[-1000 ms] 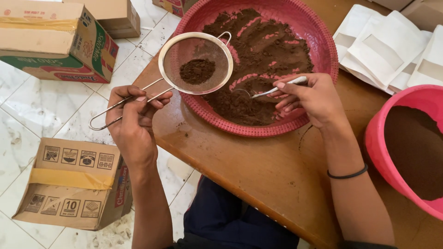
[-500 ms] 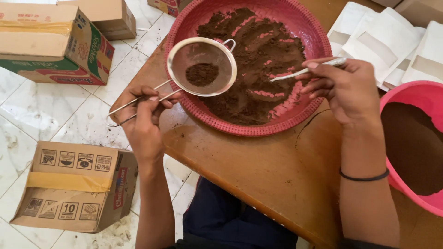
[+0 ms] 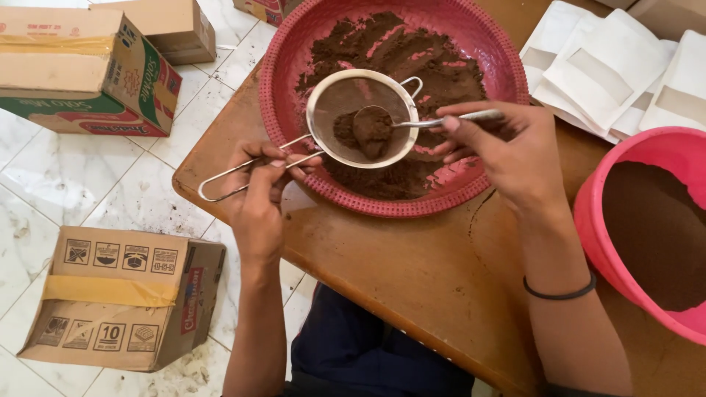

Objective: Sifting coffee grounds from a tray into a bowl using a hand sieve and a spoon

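Note:
My left hand [image 3: 259, 192] grips the wire handle of a round metal mesh sieve [image 3: 346, 92], held level over a wide red woven tray [image 3: 471, 184] of dark brown powder [image 3: 401, 51]. My right hand [image 3: 507, 151] pinches a metal spoon [image 3: 434, 121] whose bowl, heaped with brown powder, rests inside the sieve. A small mound of powder lies in the mesh under the spoon. The tray sits on a brown wooden table [image 3: 397, 279].
A pink plastic tub [image 3: 588, 220] holding brown powder stands at the right edge. White paper pouches [image 3: 618, 70] lie at the back right. Cardboard boxes [image 3: 121, 298] and a larger carton [image 3: 81, 70] sit on the white tiled floor to the left.
My right hand lifted the spoon from the powder in the tray and brought it loaded into the sieve. My left hand shifted the sieve right, over the tray.

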